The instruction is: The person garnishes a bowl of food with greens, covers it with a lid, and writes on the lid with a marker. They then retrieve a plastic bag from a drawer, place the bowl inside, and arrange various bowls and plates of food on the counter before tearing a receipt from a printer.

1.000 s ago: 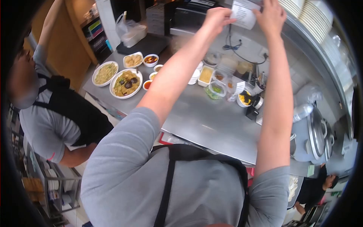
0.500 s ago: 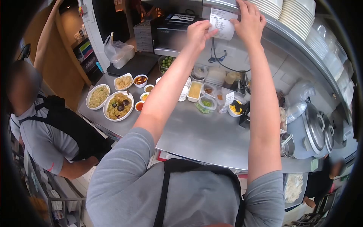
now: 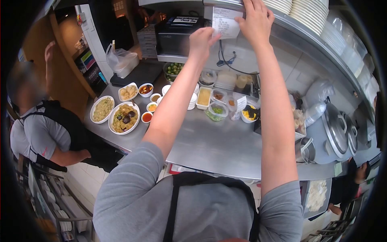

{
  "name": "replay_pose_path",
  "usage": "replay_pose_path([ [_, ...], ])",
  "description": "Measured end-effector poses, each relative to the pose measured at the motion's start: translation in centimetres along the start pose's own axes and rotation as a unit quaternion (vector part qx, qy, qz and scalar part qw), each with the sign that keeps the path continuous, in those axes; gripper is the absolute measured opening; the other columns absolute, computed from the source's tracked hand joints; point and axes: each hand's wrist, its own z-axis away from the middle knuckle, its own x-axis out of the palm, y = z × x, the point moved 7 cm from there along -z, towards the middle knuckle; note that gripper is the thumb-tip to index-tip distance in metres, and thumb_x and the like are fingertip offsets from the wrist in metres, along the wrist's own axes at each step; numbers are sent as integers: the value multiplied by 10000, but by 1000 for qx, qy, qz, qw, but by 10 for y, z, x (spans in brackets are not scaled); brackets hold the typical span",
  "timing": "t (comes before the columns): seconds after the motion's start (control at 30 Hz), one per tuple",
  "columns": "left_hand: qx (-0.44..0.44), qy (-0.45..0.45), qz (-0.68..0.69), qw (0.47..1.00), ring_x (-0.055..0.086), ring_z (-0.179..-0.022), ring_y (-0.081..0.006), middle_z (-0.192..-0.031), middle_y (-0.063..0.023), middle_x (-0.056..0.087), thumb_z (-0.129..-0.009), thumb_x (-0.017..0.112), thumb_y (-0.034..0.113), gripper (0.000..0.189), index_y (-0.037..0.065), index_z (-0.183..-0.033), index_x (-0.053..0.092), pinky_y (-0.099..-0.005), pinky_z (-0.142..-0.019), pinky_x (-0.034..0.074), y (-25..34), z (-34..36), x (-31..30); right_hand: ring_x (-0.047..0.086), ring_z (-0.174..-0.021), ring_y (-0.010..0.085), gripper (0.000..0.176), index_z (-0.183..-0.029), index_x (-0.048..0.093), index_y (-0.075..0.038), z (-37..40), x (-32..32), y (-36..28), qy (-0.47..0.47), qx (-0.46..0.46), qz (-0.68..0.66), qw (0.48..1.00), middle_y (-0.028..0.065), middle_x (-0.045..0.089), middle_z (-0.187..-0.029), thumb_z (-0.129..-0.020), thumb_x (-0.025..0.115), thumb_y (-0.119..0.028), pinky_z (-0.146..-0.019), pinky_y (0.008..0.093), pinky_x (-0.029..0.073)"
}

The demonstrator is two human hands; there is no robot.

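A printed order receipt hangs from the metal shelf edge above the counter. My left hand is closed at its lower left edge, pinching the paper between thumb and finger. My right hand reaches up beside the paper, its fingers stretched over the shelf edge and its thumb against the receipt's right side. Below my arms, the counter holds a bag of chopped greens, a tub of yellow food and a bowl with yellow and black food.
Noodles, fried rice and small sauce bowls stand at the left. A black printer sits behind them. Stacked plates line the shelf. Pot lids lean at the right. A co-worker stands left.
The view has shifted, so the receipt and both hands appear a little further left. Both hands stay at the receipt. The co-worker at the left has a raised hand now showing.
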Motion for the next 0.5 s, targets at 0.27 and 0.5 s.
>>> replay_pose_path([
  [0.27, 15, 11, -49, 999, 592, -805, -194, -866, -110, 588, -799, 564, 7, 85, -52, -858, 550, -386, -846, 502, -17, 11, -21, 425, -1116, 228, 680, -1210, 438, -110, 2, 1, -1, 9, -5, -6, 1000, 72, 461, -1170, -592, 719, -80, -931, 411, 292],
  [0.5, 0, -25, -47, 999, 582, -861, -190, -898, -101, 599, -814, 559, 47, 121, -15, -918, 556, -415, -835, 487, -5, 9, -10, 421, -1127, 228, 693, -1219, 434, -119, 1, 1, -1, -5, 7, -4, 1000, 77, 458, -1178, -592, 726, -89, -941, 412, 288],
])
